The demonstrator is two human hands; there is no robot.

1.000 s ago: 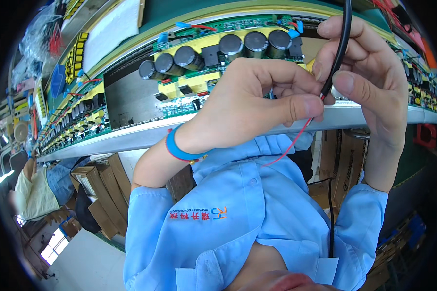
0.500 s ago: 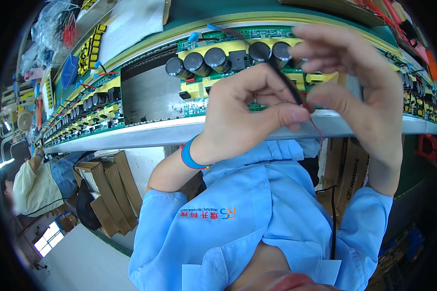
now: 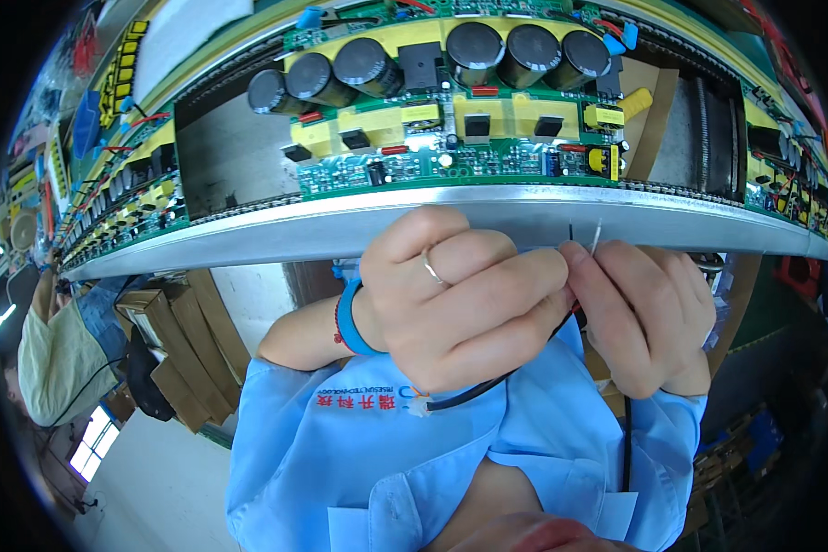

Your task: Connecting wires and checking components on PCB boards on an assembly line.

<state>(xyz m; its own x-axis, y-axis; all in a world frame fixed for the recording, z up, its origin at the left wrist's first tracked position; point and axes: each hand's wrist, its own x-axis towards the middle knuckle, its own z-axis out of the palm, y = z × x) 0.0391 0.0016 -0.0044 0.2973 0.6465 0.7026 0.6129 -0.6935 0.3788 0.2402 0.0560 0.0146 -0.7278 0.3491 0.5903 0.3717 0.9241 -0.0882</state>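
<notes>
Left hand (image 3: 469, 299), fingers curled tight, grips the black cable (image 3: 474, 393) before the rail's (image 3: 331, 230) near edge; the cable slants up rightward toward the right hand (image 3: 649, 313), which pinches the white wire (image 3: 597, 236), tip up.

A slim black cable (image 3: 474, 391), gently bent and partly hidden, is held up on the near side of the metal rail (image 3: 294, 237). Its whitish, ragged end sits farther from the rail; at the other, a black wire (image 3: 570, 232) and a whitish wire (image 3: 599, 230) stick out, tips apart, toward the rail.
</notes>
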